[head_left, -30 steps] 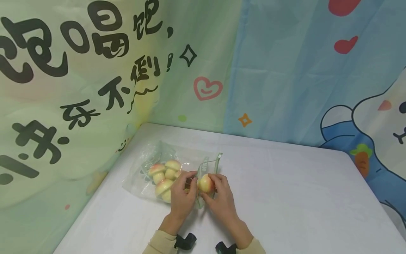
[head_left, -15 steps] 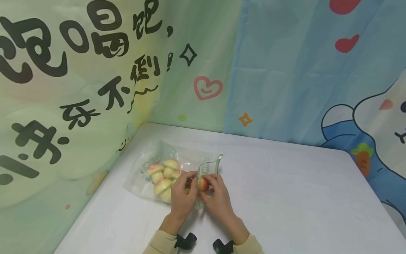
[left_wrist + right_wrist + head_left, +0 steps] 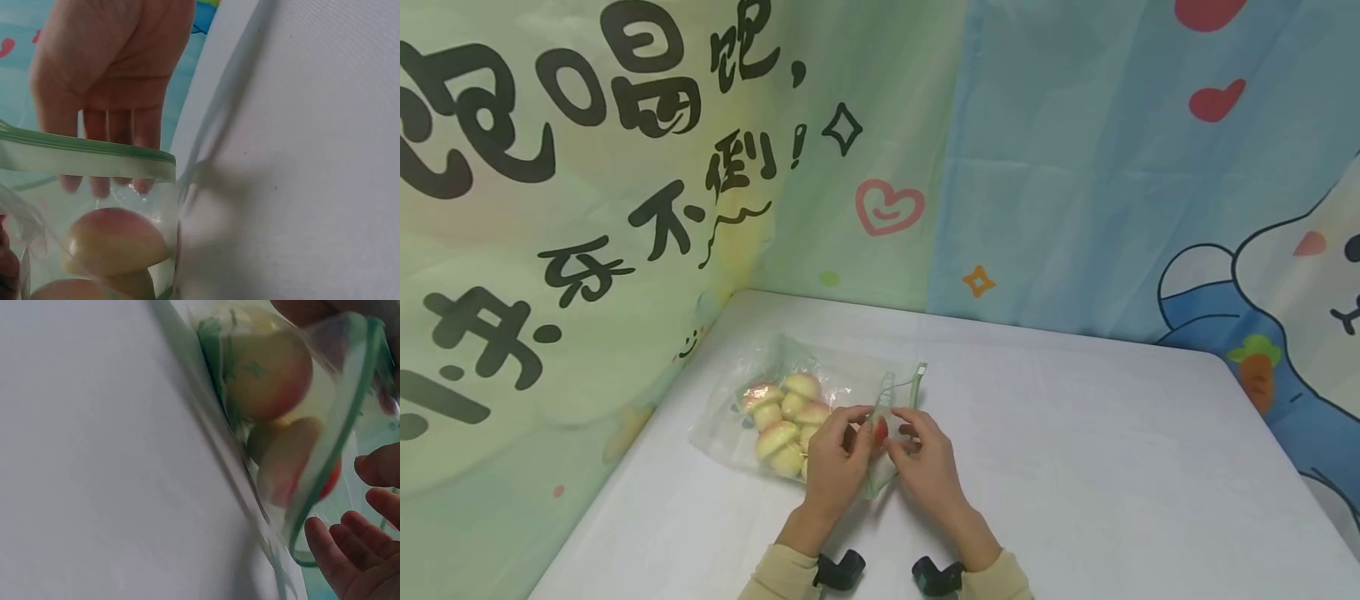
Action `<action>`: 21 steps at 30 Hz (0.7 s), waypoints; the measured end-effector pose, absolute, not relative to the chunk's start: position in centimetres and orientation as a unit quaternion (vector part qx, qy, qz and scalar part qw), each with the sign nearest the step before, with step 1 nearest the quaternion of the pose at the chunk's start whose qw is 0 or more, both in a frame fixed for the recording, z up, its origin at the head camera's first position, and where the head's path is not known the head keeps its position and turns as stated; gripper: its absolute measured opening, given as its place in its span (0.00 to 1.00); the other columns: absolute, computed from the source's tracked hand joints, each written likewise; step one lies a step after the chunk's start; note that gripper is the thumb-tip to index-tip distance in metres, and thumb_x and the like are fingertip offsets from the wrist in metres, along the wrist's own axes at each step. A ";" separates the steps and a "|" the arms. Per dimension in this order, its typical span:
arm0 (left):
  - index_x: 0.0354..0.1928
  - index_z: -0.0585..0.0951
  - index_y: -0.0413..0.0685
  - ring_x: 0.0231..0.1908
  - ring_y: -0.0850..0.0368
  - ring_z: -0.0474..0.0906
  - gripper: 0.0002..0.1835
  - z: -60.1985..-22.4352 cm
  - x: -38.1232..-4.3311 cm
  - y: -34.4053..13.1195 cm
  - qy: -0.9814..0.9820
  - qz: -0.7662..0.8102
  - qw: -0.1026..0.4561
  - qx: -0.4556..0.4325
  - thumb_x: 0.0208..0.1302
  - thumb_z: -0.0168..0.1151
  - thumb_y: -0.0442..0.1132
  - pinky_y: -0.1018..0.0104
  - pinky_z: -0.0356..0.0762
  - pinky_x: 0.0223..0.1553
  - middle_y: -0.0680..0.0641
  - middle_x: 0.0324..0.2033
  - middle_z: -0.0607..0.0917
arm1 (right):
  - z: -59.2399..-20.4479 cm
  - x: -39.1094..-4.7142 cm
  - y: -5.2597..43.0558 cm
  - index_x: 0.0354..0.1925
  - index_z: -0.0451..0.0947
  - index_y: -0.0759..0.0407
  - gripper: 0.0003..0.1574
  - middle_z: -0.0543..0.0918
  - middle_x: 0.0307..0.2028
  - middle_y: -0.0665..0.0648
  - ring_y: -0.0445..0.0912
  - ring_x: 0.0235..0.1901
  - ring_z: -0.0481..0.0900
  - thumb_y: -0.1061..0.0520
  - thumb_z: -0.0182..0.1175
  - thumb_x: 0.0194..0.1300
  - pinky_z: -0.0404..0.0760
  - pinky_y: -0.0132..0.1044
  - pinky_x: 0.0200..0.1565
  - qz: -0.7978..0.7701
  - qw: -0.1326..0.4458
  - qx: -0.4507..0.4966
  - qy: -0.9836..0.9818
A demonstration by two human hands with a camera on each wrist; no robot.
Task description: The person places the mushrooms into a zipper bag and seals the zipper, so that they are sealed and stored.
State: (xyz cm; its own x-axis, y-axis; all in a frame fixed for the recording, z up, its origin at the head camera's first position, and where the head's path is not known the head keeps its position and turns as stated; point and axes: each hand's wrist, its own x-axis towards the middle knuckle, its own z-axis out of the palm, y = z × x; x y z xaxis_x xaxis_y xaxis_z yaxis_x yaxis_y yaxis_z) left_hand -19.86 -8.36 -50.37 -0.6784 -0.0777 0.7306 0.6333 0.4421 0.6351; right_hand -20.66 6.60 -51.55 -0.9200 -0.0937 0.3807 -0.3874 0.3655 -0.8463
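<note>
A clear zip bag (image 3: 850,367) with a green zip edge (image 3: 94,153) lies on the table, its mouth to the right. Inside sit several yellow toy mushrooms (image 3: 778,437) with reddish caps. My left hand (image 3: 835,462) pinches the bag at its mouth; its fingertips are partly hidden. A red-capped mushroom (image 3: 881,432) is just inside the mouth, between the two hands. Close on its right is my right hand (image 3: 932,467), its fingers loosely bent and apart, gripping nothing. In the right wrist view, relaxed fingers (image 3: 337,550) lie by the zip edge.
The white table (image 3: 1075,467) reaches far to the right of the bag. Printed cloth backdrops (image 3: 1060,167) rise behind it and along its left side. A dark wrist mount (image 3: 841,571) is on the left wrist, another on the right.
The right hand has pushed the mushroom leftward into the bag and let go of it, the fingers parting. The mushrooms inside have shifted slightly left. The left hand keeps its hold on the bag.
</note>
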 end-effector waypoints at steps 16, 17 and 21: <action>0.40 0.81 0.41 0.20 0.67 0.70 0.09 -50.5 -19.5 -7.9 -0.783 -0.473 0.321 -0.247 0.56 0.65 0.27 0.82 0.69 0.23 0.51 0.28 0.80 | -50.0 -26.8 9.9 0.62 0.71 0.67 0.29 0.83 0.48 0.66 0.51 0.36 0.85 0.47 0.50 0.74 0.85 0.36 0.36 0.548 0.016 -0.051 -0.835; 0.40 0.81 0.41 0.21 0.67 0.70 0.09 -50.5 -19.4 -7.8 -0.788 -0.472 0.309 -0.247 0.56 0.66 0.27 0.81 0.69 0.23 0.50 0.28 0.80 | -49.9 -27.3 9.9 0.62 0.71 0.67 0.31 0.83 0.48 0.66 0.50 0.35 0.85 0.45 0.48 0.75 0.85 0.35 0.36 0.555 -0.010 -0.059 -0.830; 0.41 0.82 0.41 0.23 0.70 0.70 0.08 -50.3 -19.3 -7.2 -0.826 -0.445 0.242 -0.245 0.58 0.67 0.32 0.80 0.70 0.24 0.52 0.29 0.81 | -49.9 -29.3 10.0 0.59 0.74 0.69 0.32 0.84 0.44 0.66 0.44 0.29 0.83 0.44 0.46 0.75 0.85 0.34 0.34 0.569 -0.041 -0.081 -0.817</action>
